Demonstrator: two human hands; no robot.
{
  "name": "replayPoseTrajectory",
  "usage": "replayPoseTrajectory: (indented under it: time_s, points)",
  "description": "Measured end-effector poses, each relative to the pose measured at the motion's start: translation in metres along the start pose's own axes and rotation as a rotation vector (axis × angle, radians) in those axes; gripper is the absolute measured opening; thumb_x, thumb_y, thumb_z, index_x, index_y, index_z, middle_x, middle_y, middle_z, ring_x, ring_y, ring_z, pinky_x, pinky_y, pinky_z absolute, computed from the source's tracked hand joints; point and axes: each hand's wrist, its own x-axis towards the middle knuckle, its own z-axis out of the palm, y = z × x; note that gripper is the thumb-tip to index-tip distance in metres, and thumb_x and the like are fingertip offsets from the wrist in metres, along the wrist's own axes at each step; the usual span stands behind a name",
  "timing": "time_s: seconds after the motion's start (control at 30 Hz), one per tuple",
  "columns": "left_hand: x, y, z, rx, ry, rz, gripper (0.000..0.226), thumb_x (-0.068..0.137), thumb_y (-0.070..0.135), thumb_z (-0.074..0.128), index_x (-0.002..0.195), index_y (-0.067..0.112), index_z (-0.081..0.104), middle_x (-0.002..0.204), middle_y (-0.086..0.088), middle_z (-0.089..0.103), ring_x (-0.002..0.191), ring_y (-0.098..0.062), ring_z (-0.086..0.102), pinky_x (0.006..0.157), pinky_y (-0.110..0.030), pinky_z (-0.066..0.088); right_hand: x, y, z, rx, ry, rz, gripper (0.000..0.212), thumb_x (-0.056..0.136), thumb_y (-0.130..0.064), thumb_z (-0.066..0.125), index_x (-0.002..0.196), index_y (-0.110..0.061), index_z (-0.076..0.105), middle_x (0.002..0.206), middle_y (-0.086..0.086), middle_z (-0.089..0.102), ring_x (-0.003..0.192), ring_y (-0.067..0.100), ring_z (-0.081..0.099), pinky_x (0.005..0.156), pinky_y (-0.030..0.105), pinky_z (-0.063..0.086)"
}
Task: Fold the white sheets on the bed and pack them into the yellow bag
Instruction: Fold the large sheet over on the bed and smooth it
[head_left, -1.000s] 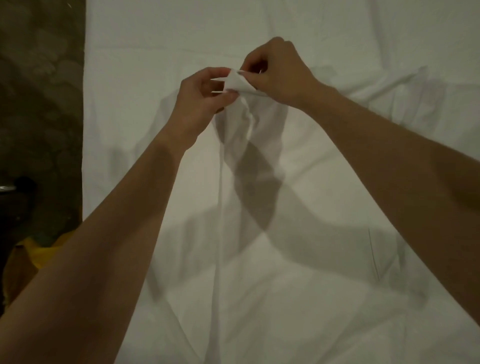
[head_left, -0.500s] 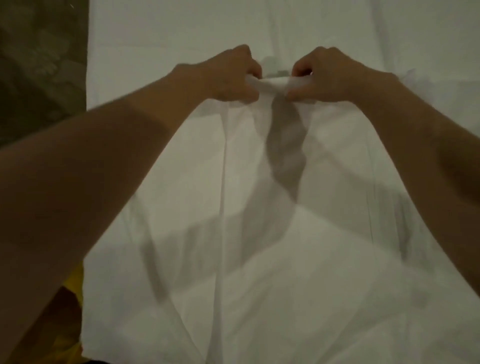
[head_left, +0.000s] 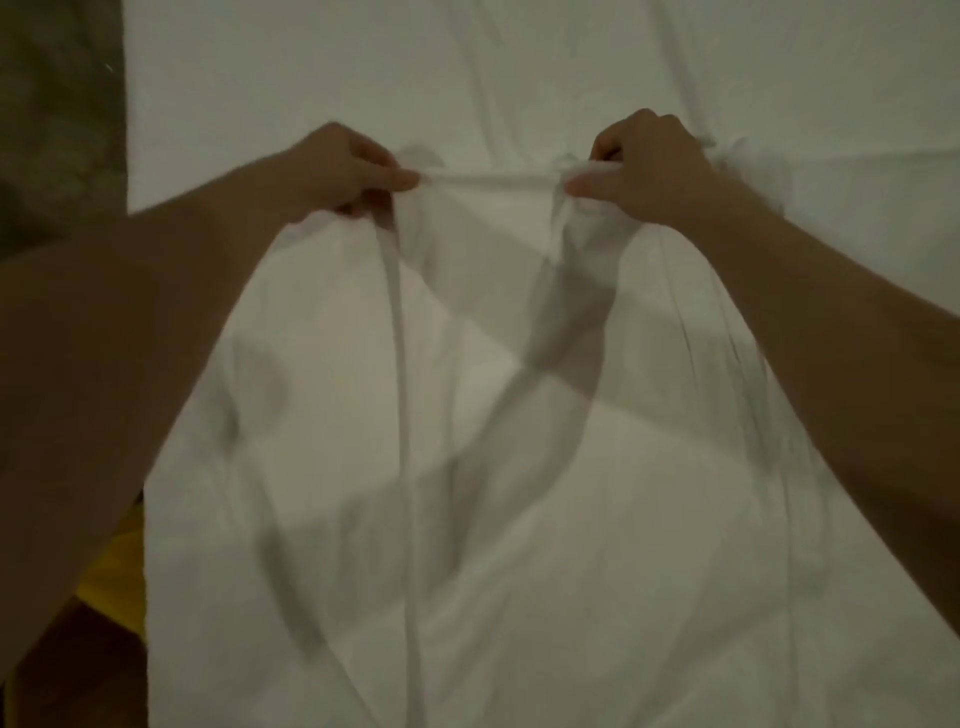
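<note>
A thin white sheet (head_left: 467, 441) hangs in front of me over the bed, its top edge pulled into a taut line between my hands. My left hand (head_left: 343, 169) pinches that edge at upper centre-left. My right hand (head_left: 644, 163) pinches it at upper centre-right, with a bunch of cloth under the fingers. The sheet drapes down from both grips, with a seam running down its middle. A small patch of the yellow bag (head_left: 111, 577) shows at the lower left, mostly hidden by my left forearm and the sheet.
The bed (head_left: 519, 62) is covered in white cloth and fills the upper and right part of the view. A dark patterned floor (head_left: 57, 114) lies along the bed's left edge.
My hands, close together one second ago, have drawn apart sideways along the sheet's top edge, which is now stretched between them. The view has shifted a little.
</note>
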Motion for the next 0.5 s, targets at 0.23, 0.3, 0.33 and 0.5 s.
replayPoseTrajectory:
  time_s: [0.23, 0.3, 0.33, 0.5]
  points:
    - [-0.002, -0.008, 0.018, -0.274, 0.229, -0.024, 0.019, 0.087, 0.009, 0.068, 0.073, 0.015, 0.057, 0.059, -0.002, 0.065, 0.045, -0.003, 0.062, 0.051, -0.019, 0.056, -0.016, 0.051, -0.033, -0.177, 0.043, 0.241, 0.054, 0.078, -0.058, 0.068, 0.109, -0.014, 0.066, 0.105, 0.008, 0.066, 0.112, 0.028, 0.056, 0.105, 0.043, 0.028]
    - [-0.009, -0.011, 0.027, -0.514, 0.328, -0.097, 0.018, 0.091, 0.013, 0.065, 0.077, 0.016, 0.054, 0.061, 0.001, 0.066, 0.046, -0.003, 0.062, 0.048, -0.017, 0.053, -0.02, 0.076, -0.043, 0.037, 0.089, 0.308, 0.041, 0.077, -0.049, 0.074, 0.093, -0.012, 0.068, 0.088, -0.004, 0.071, 0.088, 0.002, 0.065, 0.088, 0.02, 0.044]
    - [-0.013, -0.012, 0.034, -0.619, 0.344, -0.148, 0.014, 0.091, 0.021, 0.065, 0.082, 0.017, 0.055, 0.07, 0.001, 0.066, 0.052, -0.003, 0.063, 0.05, -0.017, 0.053, -0.025, 0.086, -0.046, 0.17, 0.096, 0.361, 0.033, 0.077, -0.044, 0.076, 0.08, -0.014, 0.066, 0.07, -0.009, 0.066, 0.062, -0.012, 0.059, 0.067, 0.005, 0.044]
    - [-0.028, -0.014, 0.063, -0.64, 0.222, -0.227, 0.016, 0.086, 0.025, 0.07, 0.088, 0.011, 0.062, 0.079, 0.0, 0.068, 0.063, -0.008, 0.065, 0.053, -0.019, 0.054, -0.046, 0.104, -0.041, 0.5, 0.097, 0.51, 0.025, 0.078, -0.037, 0.077, 0.079, -0.016, 0.063, 0.053, -0.012, 0.06, 0.053, 0.005, 0.053, 0.039, 0.011, 0.042]
